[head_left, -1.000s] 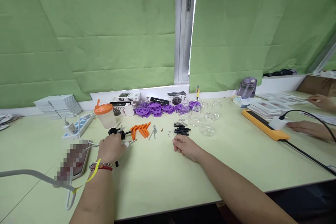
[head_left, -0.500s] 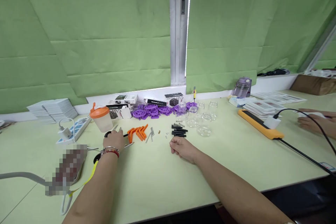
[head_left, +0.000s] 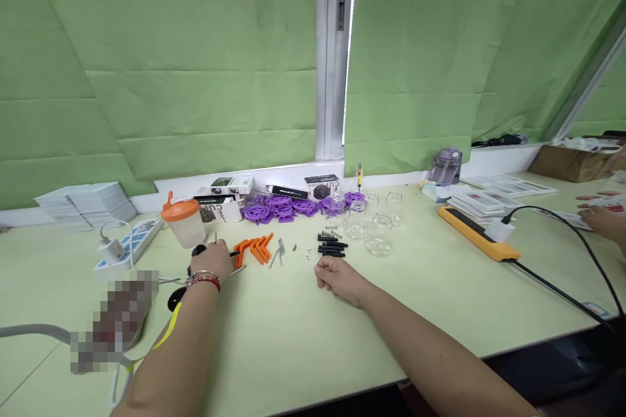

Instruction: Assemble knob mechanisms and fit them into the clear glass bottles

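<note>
My left hand (head_left: pixel 212 260) is curled palm-down over black-handled tools (head_left: pixel 197 251) at the left. Its fingertips are hidden, and I cannot make out what it grips. Just right of it lie several orange angled pieces (head_left: pixel 254 248). My right hand (head_left: pixel 338 277) rests on the table, fingers curled in, with nothing seen in them. Beyond its knuckles are black cylindrical pieces (head_left: pixel 332 247) and small springs (head_left: pixel 332 232). Long metal screws (head_left: pixel 280 251) and tiny screws (head_left: pixel 308 254) lie between the hands.
Purple wheel-shaped parts (head_left: pixel 278 208), clear cups (head_left: pixel 383 218) and cup holder boxes (head_left: pixel 320 189) line the back. An orange-lidded cup (head_left: pixel 184 220) and a white power strip (head_left: pixel 131 244) stand left. An orange power strip (head_left: pixel 476 234) lies right, near another person's hand (head_left: pixel 604 218).
My left hand has closed in slightly over the tools, its fingertips less visible. My right hand stays put. At the far right, the other person's hands have moved.
</note>
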A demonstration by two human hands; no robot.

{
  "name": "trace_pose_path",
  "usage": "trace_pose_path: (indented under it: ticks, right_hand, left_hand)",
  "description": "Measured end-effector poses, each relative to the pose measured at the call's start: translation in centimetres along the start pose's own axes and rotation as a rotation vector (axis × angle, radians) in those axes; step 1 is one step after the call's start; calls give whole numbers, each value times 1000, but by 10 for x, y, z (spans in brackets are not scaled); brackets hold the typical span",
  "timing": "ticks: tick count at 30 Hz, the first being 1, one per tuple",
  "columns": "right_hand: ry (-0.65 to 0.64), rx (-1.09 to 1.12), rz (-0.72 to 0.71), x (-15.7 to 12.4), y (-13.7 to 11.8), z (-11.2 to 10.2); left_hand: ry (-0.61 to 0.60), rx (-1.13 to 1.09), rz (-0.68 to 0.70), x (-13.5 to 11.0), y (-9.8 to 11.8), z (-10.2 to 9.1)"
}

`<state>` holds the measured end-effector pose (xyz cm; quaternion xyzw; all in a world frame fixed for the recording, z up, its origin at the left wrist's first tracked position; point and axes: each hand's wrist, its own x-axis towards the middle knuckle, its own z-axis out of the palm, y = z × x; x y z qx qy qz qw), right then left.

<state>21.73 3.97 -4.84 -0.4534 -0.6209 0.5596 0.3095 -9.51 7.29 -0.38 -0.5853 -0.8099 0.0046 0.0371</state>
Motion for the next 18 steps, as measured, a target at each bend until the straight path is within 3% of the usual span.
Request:
trace_pose_path:
  ticks: [9,18]
  right_hand:
    - [16,-13,14,-3,-5,1]
    - [14,-14,2,0,-2,1]
  left_hand:
    - [-24,-30,28,-1,-3,-7]
    - [178,48,158,-11,3,-15]
